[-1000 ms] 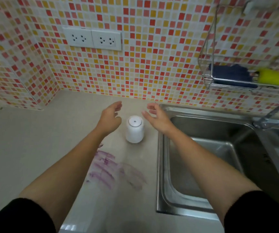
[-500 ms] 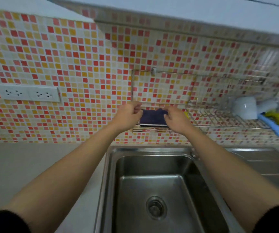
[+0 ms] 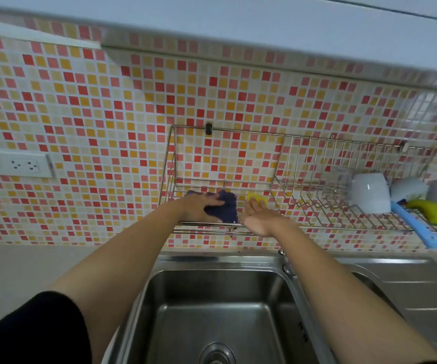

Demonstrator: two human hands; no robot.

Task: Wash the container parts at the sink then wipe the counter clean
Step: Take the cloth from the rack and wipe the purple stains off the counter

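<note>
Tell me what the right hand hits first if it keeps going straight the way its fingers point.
Most likely the yellow sponge on the wire rack: the right hand points its fingers right at it, perhaps already touching. Beyond it is the tiled wall.

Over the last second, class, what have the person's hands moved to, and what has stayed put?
Both hands left the white container on the counter and rose to the wall rack. The left hand now lies on the dark blue cloth; the right hand is open beside the yellow sponge. Cloth and sponge stay on the rack, the sink stays empty.
</note>
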